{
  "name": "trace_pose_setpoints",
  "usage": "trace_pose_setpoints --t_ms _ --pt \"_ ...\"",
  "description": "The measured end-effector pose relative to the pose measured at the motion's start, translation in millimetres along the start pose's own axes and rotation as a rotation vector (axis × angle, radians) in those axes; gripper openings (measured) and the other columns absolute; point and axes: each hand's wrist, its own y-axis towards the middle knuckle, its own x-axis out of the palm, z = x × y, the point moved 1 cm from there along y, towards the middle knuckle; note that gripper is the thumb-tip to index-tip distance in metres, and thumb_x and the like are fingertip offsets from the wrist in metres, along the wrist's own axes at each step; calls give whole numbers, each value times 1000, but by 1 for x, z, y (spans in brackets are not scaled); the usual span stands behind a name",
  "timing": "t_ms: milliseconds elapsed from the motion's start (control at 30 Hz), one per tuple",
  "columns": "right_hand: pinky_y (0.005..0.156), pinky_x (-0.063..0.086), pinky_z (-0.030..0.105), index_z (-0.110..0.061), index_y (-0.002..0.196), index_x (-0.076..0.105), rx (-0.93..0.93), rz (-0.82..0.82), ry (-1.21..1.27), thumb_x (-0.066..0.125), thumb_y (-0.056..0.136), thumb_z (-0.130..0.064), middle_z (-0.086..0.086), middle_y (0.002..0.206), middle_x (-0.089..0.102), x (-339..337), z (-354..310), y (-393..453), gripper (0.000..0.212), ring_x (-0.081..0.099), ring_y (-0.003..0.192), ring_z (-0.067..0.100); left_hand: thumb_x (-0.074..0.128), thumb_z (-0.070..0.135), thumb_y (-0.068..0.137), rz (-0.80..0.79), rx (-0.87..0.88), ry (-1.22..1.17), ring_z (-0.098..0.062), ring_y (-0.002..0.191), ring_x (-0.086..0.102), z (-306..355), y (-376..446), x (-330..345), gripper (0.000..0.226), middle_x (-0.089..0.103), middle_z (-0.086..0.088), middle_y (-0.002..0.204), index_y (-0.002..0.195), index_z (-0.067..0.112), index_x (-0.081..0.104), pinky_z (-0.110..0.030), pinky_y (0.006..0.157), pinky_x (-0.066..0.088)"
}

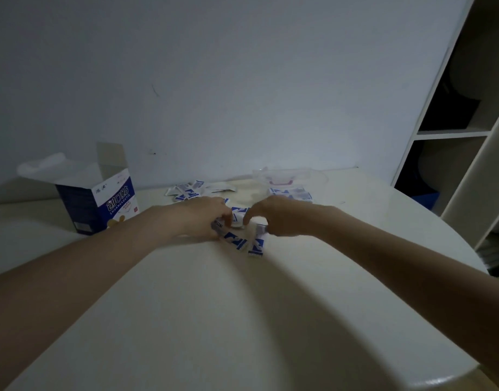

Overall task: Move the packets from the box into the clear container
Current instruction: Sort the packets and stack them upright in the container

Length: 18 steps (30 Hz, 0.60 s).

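Small white-and-blue packets (244, 241) lie bunched on the white table between my two hands. My left hand (206, 218) curls over the left side of the bunch with fingers on a packet. My right hand (270, 218) pinches a packet at the right side. An open blue-and-white box (101, 201) stands upright at the left. The clear container (282, 179) sits at the back right by the wall, with a few packets (292, 193) lying in front of it. More loose packets (189, 190) are scattered behind my left hand.
The round white table (242, 320) curves away at its front right edge. A crumpled clear plastic wrap (42, 165) lies behind the box. A white shelving unit (454, 131) stands at the right beside the table. The wall runs close behind the table.
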Motion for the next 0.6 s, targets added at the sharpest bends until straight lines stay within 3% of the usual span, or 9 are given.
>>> trace_pose_setpoints --t_ms 67,233,333,400,467,500,600 --pt "77 39 26 -24 133 45 -55 -147 -77 50 88 0 1 134 47 5 -1 1 52 50 110 20 58 20 84 0 10 8 -21 105 54 -2 -2 2 24 51 0 109 108 22 60 -35 90 46" --pt "72 38 27 -18 124 50 -95 -196 -116 60 88 -17 5 112 49 -1 -2 5 37 45 90 15 64 23 82 92 -36 -96 -12 99 48 -6 -10 6 25 49 9 102 106 23 59 -23 84 39" --pt "70 38 25 -16 121 52 -24 -286 -98 65 84 -26 0 104 38 -5 0 5 40 42 91 16 65 22 77 128 -97 -171 -14 94 55 -11 -14 10 13 56 8 95 88 25 58 -28 81 47" --pt "73 40 26 -13 117 54 44 -334 -62 67 83 -30 -3 104 39 -4 4 5 40 44 93 16 63 20 77 149 -112 -197 -12 79 55 -10 -16 10 8 57 8 81 78 21 55 -23 68 44" --pt "75 41 27 -11 99 61 47 -257 32 67 82 -25 -1 96 47 -1 8 5 24 47 90 15 63 17 81 173 -114 -248 -9 68 50 -7 -20 6 16 52 10 69 70 19 51 -19 61 37" --pt "68 39 25 -10 89 61 46 -166 108 68 81 -21 2 89 51 -2 9 5 15 48 85 15 64 17 82 190 -129 -292 -11 68 50 -7 -21 2 22 52 9 67 67 20 49 -20 61 38" --pt "55 31 21 -1 78 65 102 80 346 72 77 -16 7 76 58 -12 10 5 16 48 72 14 68 15 82 236 -204 -425 -16 71 56 -19 -24 -8 10 64 -3 78 74 16 61 -22 62 41"
